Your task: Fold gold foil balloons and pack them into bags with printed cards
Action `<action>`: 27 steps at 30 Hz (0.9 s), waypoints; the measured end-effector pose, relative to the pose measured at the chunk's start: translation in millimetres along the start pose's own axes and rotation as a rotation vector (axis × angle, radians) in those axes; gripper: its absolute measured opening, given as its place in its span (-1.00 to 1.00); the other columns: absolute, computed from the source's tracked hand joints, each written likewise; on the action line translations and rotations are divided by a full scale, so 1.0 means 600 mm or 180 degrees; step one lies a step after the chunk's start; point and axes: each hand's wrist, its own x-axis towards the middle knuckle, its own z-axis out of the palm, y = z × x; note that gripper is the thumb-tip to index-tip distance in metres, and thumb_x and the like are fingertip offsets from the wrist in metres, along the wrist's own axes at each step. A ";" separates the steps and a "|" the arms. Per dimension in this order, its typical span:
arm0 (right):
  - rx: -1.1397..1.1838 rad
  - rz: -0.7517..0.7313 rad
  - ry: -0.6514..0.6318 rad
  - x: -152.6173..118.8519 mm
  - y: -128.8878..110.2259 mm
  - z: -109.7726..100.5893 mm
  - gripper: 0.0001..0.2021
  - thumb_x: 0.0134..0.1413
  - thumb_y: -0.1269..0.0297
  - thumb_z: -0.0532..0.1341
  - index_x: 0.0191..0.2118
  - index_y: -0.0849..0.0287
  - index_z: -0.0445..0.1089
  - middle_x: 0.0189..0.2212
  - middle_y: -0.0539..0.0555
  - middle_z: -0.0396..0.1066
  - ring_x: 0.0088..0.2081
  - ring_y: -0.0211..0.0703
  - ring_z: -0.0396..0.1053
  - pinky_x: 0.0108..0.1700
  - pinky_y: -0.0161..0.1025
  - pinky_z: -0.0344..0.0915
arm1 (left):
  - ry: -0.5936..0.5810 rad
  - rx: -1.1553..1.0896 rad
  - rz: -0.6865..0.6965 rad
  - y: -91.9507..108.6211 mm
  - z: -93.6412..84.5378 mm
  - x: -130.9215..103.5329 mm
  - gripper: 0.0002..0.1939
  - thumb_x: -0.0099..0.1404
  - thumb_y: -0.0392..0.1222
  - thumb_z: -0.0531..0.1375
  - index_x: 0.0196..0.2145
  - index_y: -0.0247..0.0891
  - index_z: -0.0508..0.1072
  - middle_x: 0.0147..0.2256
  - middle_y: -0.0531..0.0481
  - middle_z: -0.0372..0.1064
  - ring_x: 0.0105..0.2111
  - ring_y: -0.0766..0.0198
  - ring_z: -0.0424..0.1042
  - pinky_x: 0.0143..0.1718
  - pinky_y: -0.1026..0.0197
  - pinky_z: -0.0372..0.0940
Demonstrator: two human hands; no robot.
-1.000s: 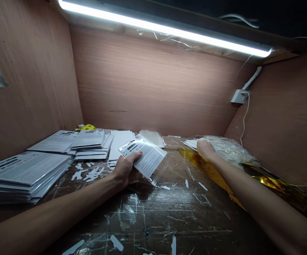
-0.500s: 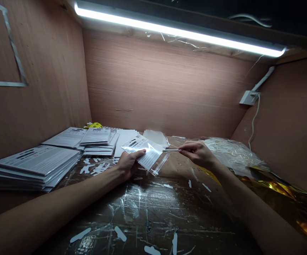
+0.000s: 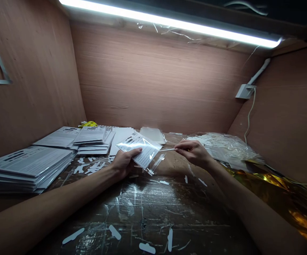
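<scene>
My left hand (image 3: 124, 162) is closed on a clear plastic bag with a printed card (image 3: 144, 150) inside, its thumb lying on top. The bag is tilted, and its transparent flap (image 3: 157, 164) hangs loose at the lower right. My right hand (image 3: 192, 150) pinches a thin white stick (image 3: 167, 149) that points left. The stick's far end reaches the right edge of the bag; whether it is inside the opening I cannot tell. White hang-tab cutouts (image 3: 89, 167) lie in a heap left of my left hand.
Stacks of bagged cards (image 3: 31, 163) stand on the left, with white sheets (image 3: 120, 136) behind. A clear bag of white sticks (image 3: 222, 147) lies at the right, near shiny gold film (image 3: 270, 191). Loose tabs (image 3: 115, 232) are scattered on the scratched table (image 3: 132, 212). Plywood walls enclose it.
The view has shifted slightly, so the scene sits a little further left and higher. Both hands keep their holds, and the stick slants slightly more.
</scene>
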 end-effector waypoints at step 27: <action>0.0961 0.0363 -0.0176 -0.005 -0.003 -0.002 -0.70 -0.03 0.12 0.49 -0.13 0.01 0.65 -0.21 0.09 0.64 -0.29 -0.10 0.56 -0.32 -0.20 0.50 | -0.0285 0.0116 -0.0446 0.015 -0.001 -0.007 -0.84 0.25 -0.34 0.31 -0.21 -0.47 0.51 -0.38 -0.19 0.51 -0.46 0.15 0.52 -0.46 0.15 0.51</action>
